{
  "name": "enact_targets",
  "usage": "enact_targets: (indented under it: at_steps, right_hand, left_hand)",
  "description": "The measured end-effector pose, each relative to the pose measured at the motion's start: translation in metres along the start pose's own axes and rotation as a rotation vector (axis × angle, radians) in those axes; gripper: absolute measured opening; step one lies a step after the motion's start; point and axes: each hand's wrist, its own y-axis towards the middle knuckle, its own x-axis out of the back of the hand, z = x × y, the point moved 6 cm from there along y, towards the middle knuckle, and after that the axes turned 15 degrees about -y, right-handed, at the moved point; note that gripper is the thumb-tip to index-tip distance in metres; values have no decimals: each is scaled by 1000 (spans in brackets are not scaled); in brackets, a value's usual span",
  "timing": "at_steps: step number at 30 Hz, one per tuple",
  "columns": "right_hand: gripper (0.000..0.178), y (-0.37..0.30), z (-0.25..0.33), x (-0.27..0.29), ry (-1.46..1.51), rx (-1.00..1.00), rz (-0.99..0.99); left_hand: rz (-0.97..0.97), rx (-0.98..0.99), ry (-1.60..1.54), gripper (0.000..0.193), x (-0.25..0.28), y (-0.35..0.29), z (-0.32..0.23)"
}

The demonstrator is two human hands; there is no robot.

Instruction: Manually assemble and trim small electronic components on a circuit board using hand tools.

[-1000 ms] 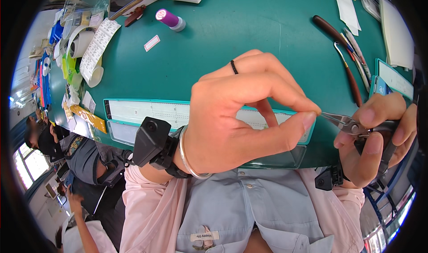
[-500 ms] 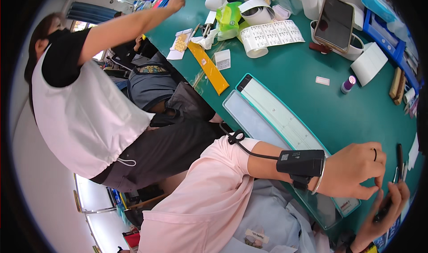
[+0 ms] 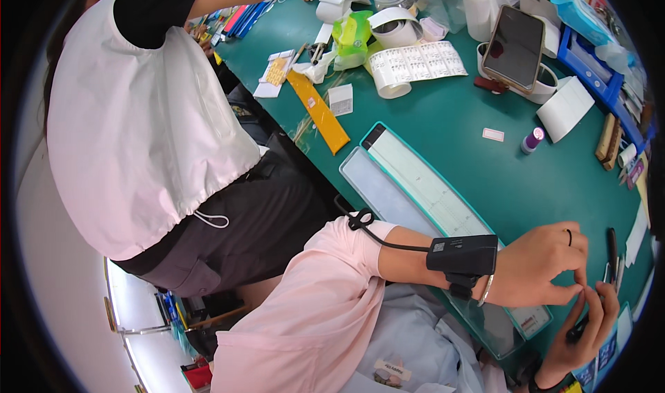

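My left hand (image 3: 539, 265) reaches across from a pink sleeve, thumb and fingers pinched together. Its fingertips meet those of my right hand (image 3: 594, 324) at the lower right. Whatever lies between the fingertips is too small to make out. A dark object (image 3: 576, 331) sits in the curl of my right hand, mostly hidden. Beneath my left forearm lies a long, narrow teal-edged case (image 3: 433, 182), with a frosted tray (image 3: 377, 178) alongside. Beyond the hands, a small pink-bordered label (image 3: 493, 135) lies near a purple-and-white stamp-like cylinder (image 3: 533, 139).
A phone (image 3: 514, 50) leans on a white roll at the back. Left of it are a printed label strip (image 3: 419, 62), a green packet (image 3: 351, 40) and a yellow strip (image 3: 320, 112). Blue trays (image 3: 589, 64) line the right. Another person (image 3: 152, 116) stands at the left.
The other person has come closer and moved up in the view, their arm reaching over the table's far end. My hands keep the same fingertip contact; the view has shifted slightly.
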Motion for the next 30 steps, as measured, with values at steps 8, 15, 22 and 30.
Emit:
enact_targets:
  at_steps: [8, 15, 22, 30]
  right_hand:
    - [16, 2, 4, -2, 122, -76, 19]
    - [12, 6, 2, -3, 208, -112, 31]
    - [16, 7, 0, 0, 257, -97, 76]
    - [37, -11, -27, 1, 491, -269, -128]
  left_hand:
    - [-1, 25, -1, 9, -3, 1, -1]
    - [38, 54, -20, 8, -3, 0, 1]
    - [68, 154, -95, 9, -2, 3, -2]
    - [89, 262, -147, 11, 0, 5, 2]
